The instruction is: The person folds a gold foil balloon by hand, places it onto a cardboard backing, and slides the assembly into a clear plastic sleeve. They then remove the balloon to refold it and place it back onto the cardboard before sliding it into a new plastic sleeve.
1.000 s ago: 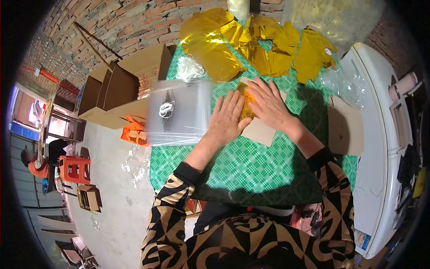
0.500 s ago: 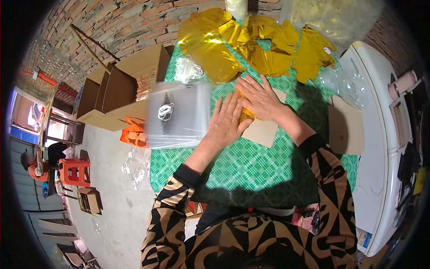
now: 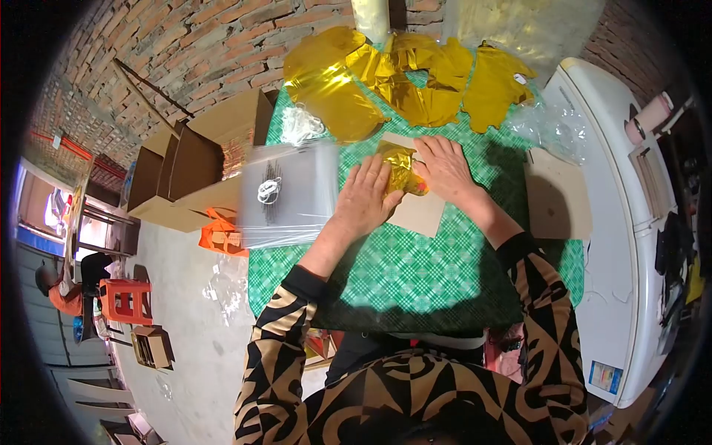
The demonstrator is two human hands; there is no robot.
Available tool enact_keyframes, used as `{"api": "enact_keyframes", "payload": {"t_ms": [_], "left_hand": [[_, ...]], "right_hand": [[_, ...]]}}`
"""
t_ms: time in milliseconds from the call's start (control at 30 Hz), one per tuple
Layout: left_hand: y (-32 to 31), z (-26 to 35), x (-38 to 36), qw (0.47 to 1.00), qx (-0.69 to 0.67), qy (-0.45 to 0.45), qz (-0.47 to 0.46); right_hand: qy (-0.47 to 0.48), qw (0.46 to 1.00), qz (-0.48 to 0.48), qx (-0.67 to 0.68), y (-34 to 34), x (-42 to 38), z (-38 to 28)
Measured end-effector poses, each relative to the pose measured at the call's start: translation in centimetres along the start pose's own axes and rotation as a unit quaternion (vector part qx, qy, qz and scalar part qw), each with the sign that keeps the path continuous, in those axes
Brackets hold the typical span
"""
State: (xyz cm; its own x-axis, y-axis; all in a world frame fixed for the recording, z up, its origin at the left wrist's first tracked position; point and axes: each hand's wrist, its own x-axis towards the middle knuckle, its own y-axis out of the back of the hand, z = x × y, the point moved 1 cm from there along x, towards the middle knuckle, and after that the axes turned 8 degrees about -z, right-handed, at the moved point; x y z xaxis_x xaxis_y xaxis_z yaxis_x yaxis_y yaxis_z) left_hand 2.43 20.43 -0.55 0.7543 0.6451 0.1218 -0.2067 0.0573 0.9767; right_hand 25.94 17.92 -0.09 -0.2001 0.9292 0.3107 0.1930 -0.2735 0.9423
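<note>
On the green checked tablecloth lies a beige cardboard sheet (image 3: 423, 216). A small crinkled gold foil piece (image 3: 401, 167) rests on it, with a reddish spot near its right edge. My left hand (image 3: 363, 194) lies flat, fingertips at the foil's left side. From the other side my right hand (image 3: 446, 172) presses down with stretched fingers, touching the foil's right edge. Both hands are open, palms down. Parts of foil and cardboard are hidden under the fingers. Left of my left hand is a stack of clear plastic sleeves (image 3: 304, 211) with a white string bundle (image 3: 269, 191) on top.
Large gold foil balloons (image 3: 326, 81) lie flat along the table's back. White strings (image 3: 300, 124) and clear plastic wrap (image 3: 552, 127) are nearby. Another cardboard piece (image 3: 556, 196) is at right beside a white fridge (image 3: 615, 297). Cardboard boxes (image 3: 178, 193) stand left; a person (image 3: 65, 293) sits farther off.
My hands have spread apart, uncovering the gold foil that they mostly covered before. The whole view has shifted slightly.
</note>
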Motion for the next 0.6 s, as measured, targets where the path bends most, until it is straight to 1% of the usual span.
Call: {"api": "enact_keyframes", "payload": {"t_ms": [67,133,167,233,333,467,533,567,600], "left_hand": [[0.4,-0.1,0.3,1.0,-0.009,0.002,-0.013],[0.7,-0.3,0.6,0.999,-0.027,0.003,-0.022],[0.4,-0.6,0.8,1.0,-0.002,-0.006,-0.024],[-0.3,-1.1,1.2,0.998,0.046,-0.024,-0.027],[1.1,-0.1,1.0,0.999,-0.046,0.004,0.013],[1.2,-0.1,1.0,0.998,-0.052,0.007,0.038],[1.0,-0.3,1.0,0.997,-0.057,-0.001,0.053],[0.9,-0.3,0.9,0.998,-0.053,0.0,0.043],[0.9,-0.4,0.9,0.998,-0.048,0.002,0.033]], "right_hand": [[0.0,1.0,0.02,0.019,0.2,0.2,0.2],[-0.029,0.999,0.0,0.026,0.3,0.6,0.2],[-0.043,0.999,-0.012,0.03,0.4,0.8,0.2],[-0.095,0.993,-0.066,0.038,1.4,1.6,-0.4],[-0.15,0.982,-0.118,0.013,2.1,3.3,-1.2],[-0.205,0.964,-0.171,-0.007,1.5,6.0,-0.6],[-0.242,0.936,-0.251,0.044,3.5,7.5,-0.6],[-0.259,0.919,-0.29,0.069,4.3,8.1,-0.5],[-0.259,0.917,-0.294,0.071,4.2,8.6,-0.3]]}}
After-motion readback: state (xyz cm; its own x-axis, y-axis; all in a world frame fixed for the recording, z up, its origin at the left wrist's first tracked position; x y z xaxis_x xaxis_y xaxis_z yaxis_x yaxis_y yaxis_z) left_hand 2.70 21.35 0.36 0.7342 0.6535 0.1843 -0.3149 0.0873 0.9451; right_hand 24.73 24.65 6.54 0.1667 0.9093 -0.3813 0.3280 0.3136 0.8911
